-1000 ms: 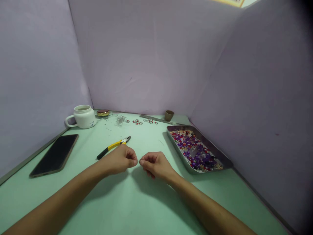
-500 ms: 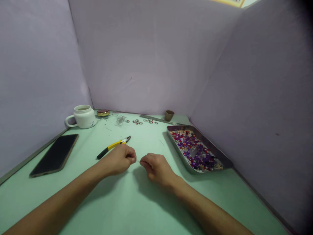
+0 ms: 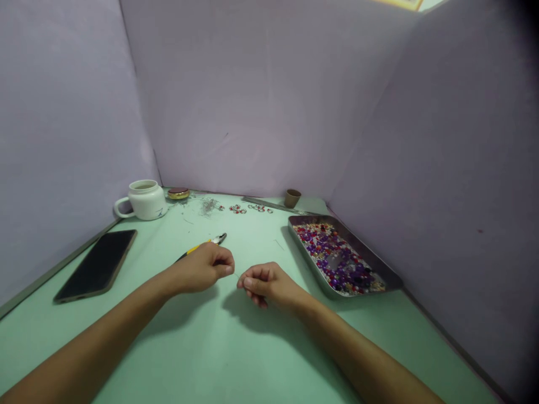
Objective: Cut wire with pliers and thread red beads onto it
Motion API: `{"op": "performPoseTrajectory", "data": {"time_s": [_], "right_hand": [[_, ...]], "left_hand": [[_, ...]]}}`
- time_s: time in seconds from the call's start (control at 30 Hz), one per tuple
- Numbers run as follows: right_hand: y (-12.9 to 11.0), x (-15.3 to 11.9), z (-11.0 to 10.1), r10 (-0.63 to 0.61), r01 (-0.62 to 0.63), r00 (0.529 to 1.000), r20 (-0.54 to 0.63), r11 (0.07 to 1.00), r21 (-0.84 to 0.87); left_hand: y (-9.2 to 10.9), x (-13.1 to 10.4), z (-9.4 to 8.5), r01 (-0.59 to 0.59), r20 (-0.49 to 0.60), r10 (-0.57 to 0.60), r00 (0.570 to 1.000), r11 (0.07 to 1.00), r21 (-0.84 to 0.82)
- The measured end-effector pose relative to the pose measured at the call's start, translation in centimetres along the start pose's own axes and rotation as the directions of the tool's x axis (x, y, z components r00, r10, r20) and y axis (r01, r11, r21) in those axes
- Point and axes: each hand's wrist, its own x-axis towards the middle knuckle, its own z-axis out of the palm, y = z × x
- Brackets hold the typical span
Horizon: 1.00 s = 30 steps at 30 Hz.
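Observation:
A thin wire (image 3: 236,275) spans the small gap between my two hands, above the green table (image 3: 202,348). My left hand (image 3: 209,266) is closed in a pinch on its left end. My right hand (image 3: 264,285) pinches the other end between thumb and forefinger, its lower fingers curled beneath. Whether a bead sits on the wire is too small to tell. Partly hidden behind my left hand lie yellow-and-black pliers (image 3: 219,239), their jaws pointing right.
A metal tray (image 3: 309,262) of mixed beads stands on the right. Behind are beaded pieces (image 3: 238,209), wire bits (image 3: 208,206), a ruler-like strip (image 3: 269,204) and a brown cup (image 3: 292,197). A white mug (image 3: 147,200), round tin (image 3: 178,193) and phone (image 3: 96,265) are left.
My right hand has turned, bringing its thumb and lower fingers into view. My left hand has shifted slightly and now covers more of the pliers' handles.

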Motion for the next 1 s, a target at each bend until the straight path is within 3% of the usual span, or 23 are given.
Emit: {"op": "performPoseTrajectory", "data": {"time_s": [0.07, 0.1, 0.17, 0.2, 0.23, 0.27, 0.3, 0.33, 0.4, 0.47, 0.53, 0.6, 1.0], "right_hand": [[-0.1, 0.1, 0.1, -0.006, 0.01, 0.998, -0.068, 0.998, 0.064], [-0.1, 0.1, 0.2, -0.012, 0.023, 0.993, -0.119, 0.995, 0.094], [-0.3, 0.2, 0.2, -0.031, 0.065, 0.974, -0.222, 0.988, 0.143], [-0.4, 0.2, 0.3, -0.044, 0.09, 0.962, -0.27, 0.983, 0.161], [-0.5, 0.3, 0.3, -0.061, 0.118, 0.949, -0.309, 0.978, 0.171], [-0.6, 0.2, 0.3, -0.082, 0.148, 0.937, -0.339, 0.974, 0.172], [-0.7, 0.2, 0.4, -0.107, 0.176, 0.926, -0.361, 0.97, 0.165], [-0.8, 0.2, 0.5, -0.129, 0.198, 0.918, -0.375, 0.969, 0.15], [-0.8, 0.0, 0.7, -0.157, 0.212, 0.914, -0.375, 0.971, 0.109], [-0.8, -0.1, 1.1, -0.161, 0.197, 0.92, -0.356, 0.978, 0.067], [-0.7, -0.2, 1.3, -0.158, 0.18, 0.929, -0.336, 0.983, 0.036], [-0.6, -0.2, 1.5, -0.153, 0.169, 0.934, -0.322, 0.985, 0.021], [-0.3, -0.1, 1.7, -0.081, 0.1, 0.956, -0.281, 0.994, 0.052]], "left_hand": [[0.1, -0.1, 0.1, -0.079, -0.201, 0.099, 0.974, 0.991, 0.106], [0.3, -0.2, 0.2, -0.135, -0.344, 0.19, 0.919, 0.975, 0.177], [0.8, -0.5, 0.5, -0.236, -0.591, 0.389, 0.707, 0.917, 0.321], [1.2, -0.7, 0.8, -0.263, -0.658, 0.453, 0.602, 0.89, 0.372], [1.6, -0.9, 1.0, -0.269, -0.694, 0.475, 0.542, 0.88, 0.392], [1.9, -1.0, 1.4, -0.257, -0.711, 0.455, 0.537, 0.891, 0.376], [2.2, -1.1, 1.7, -0.224, -0.712, 0.388, 0.585, 0.921, 0.318], [2.5, -1.1, 2.0, -0.171, -0.697, 0.278, 0.661, 0.96, 0.221], [2.7, -1.0, 2.5, -0.027, -0.59, -0.012, 0.807, 0.998, -0.057], [2.7, -0.6, 2.8, 0.076, -0.436, -0.224, 0.871, 0.94, -0.331], [2.4, -0.4, 2.8, 0.093, -0.342, -0.296, 0.892, 0.86, -0.502], [2.2, -0.2, 2.8, 0.073, -0.313, -0.295, 0.903, 0.822, -0.565], [3.1, -0.4, 2.7, 0.095, -0.244, -0.262, 0.934, 0.84, -0.535]]}}
